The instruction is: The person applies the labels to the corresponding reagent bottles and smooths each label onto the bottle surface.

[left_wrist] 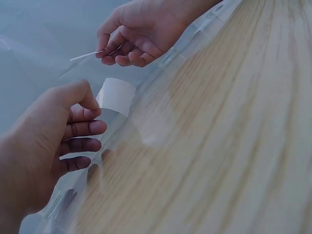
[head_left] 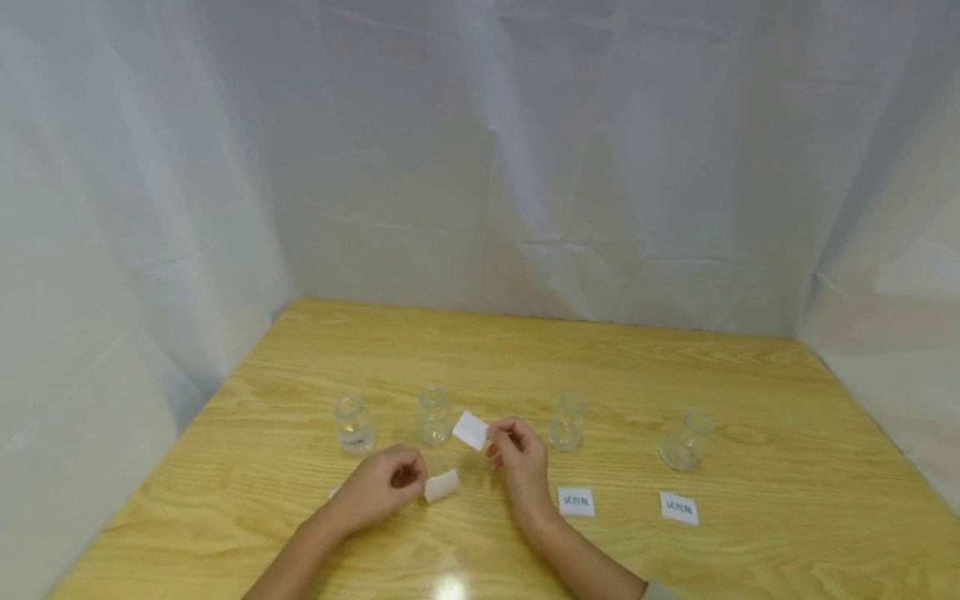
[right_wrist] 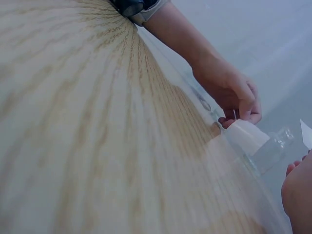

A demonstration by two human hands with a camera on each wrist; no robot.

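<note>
My left hand (head_left: 382, 483) pinches a curled white slip of paper (head_left: 441, 486) between thumb and index finger; the other fingers are loosely bent in the left wrist view. To its right, my right hand (head_left: 521, 462) pinches a flat white square of paper (head_left: 471, 430) by its edge, seen nearly edge-on in the left wrist view. The two pieces are apart, above the table. Whichever is label or backing, I cannot tell. Just behind the hands stands a clear glass bottle (head_left: 434, 417). Left of it, another glass bottle (head_left: 355, 427) bears a label with dark print.
Two more glass bottles stand to the right, one (head_left: 567, 422) behind my right hand and one (head_left: 686, 442) farther right. In front of them lie two printed white labels, a nearer one (head_left: 576, 502) and a farther one (head_left: 678, 507). White sheeting (head_left: 525, 167) surrounds the wooden table (head_left: 787, 467).
</note>
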